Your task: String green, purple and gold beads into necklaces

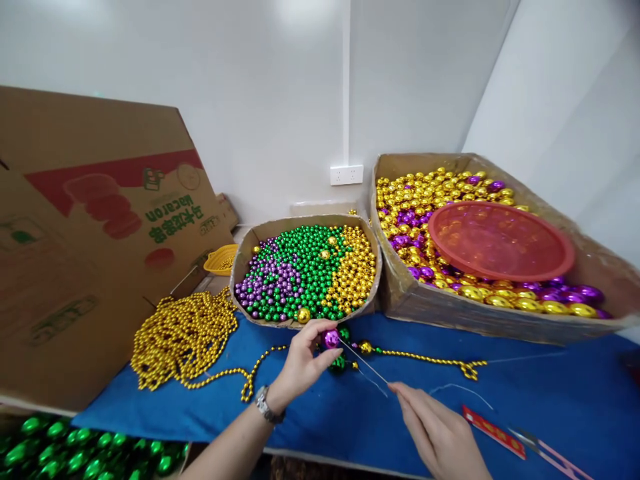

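Note:
My left hand, with a metal watch at the wrist, pinches a shiny purple bead between thumb and fingers. Green beads lie right beside it, partly behind the fingers. A thin, straight, pale needle or taut thread runs from the purple bead to my right hand, whose closed fingertips grip its lower end. I cannot tell which of the two it is. On the blue cloth, a gold bead joins a string of small gold beads that stretches right.
Behind the hands stands a box of purple, green and gold beads. A bigger box at right holds gold and purple beads under a red basin. Gold bead strings pile up left. Scissors and a red packet lie at right.

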### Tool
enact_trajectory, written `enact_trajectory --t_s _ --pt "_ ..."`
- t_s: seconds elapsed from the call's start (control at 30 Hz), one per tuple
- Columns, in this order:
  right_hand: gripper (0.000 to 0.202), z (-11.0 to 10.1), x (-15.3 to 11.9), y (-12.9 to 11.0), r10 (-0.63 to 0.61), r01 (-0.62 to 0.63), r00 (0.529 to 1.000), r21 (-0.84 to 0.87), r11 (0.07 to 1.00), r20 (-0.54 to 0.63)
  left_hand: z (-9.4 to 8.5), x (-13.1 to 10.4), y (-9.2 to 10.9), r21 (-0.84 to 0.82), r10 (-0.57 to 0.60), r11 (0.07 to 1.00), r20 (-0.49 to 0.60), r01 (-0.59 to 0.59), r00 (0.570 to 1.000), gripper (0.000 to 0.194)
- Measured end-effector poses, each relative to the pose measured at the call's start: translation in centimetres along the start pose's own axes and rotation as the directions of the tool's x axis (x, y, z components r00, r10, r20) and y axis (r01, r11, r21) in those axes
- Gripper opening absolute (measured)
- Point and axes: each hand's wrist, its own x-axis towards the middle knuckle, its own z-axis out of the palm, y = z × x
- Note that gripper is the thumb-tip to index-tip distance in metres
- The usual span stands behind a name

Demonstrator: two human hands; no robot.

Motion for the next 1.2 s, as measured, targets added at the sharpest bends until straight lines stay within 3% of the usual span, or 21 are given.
enact_trajectory --t_s 0.17,0.27,0.33,0.43,0.5,0.6,0.8,0.93,1.2 --pt "0.033 -0.2 -0.1 0.5 -0.043 0.043 0.999 -0.136 0.99 0.006 -0.6 0.1 0.4 0.129 0.085 0.988 0.051 -0.091 0.995 0.037" --pt "0.037 0.0 -0.1 0.8 -0.085 0.086 0.996 -0.279 0.956 0.014 -0.9 -0.1 0.7 0.192 0.118 0.969 0.177 -0.152 0.977 0.042" --pt "0.037 0.3 -0.2 0.8 -0.106 0.107 0.994 -0.308 0.945 0.02 -0.6 -0.4 0.8 0.156 0.08 0.98 0.25 -0.122 0.965 0.045" --pt "0.033 1.1 -0.5 0.6 -0.093 0.095 0.995 -0.213 0.972 0.02 0.5 -0.8 0.5 -0.085 -0.09 0.99 0.203 0.109 0.975 0.045" --pt "0.03 1.5 -0.7 0.4 -0.05 0.053 0.998 -0.095 0.994 0.028 1.2 -1.0 0.2 -0.308 -0.205 0.92 0.15 0.242 0.967 0.042" --pt "0.026 1.9 -1.0 0.1 0.003 -0.005 0.999 0.042 0.999 0.045 1.9 -1.1 0.1 -0.487 -0.285 0.817 0.127 0.31 0.95 0.041" --pt "0.024 2.4 -1.0 0.1 0.015 -0.018 1.0 0.109 0.994 0.027 2.1 -1.1 0.5 -0.598 -0.36 0.713 0.135 0.366 0.923 0.039" --pt "0.024 2.7 -1.1 0.1 0.048 -0.049 0.999 0.132 0.99 0.015 2.1 -1.1 0.9 -0.57 -0.364 0.74 0.106 0.356 0.925 0.042" --pt "0.025 3.3 -1.5 0.0 0.134 -0.146 0.989 0.237 0.961 0.066 2.4 -1.3 1.1 -0.585 -0.375 0.712 0.149 0.387 0.915 0.044"
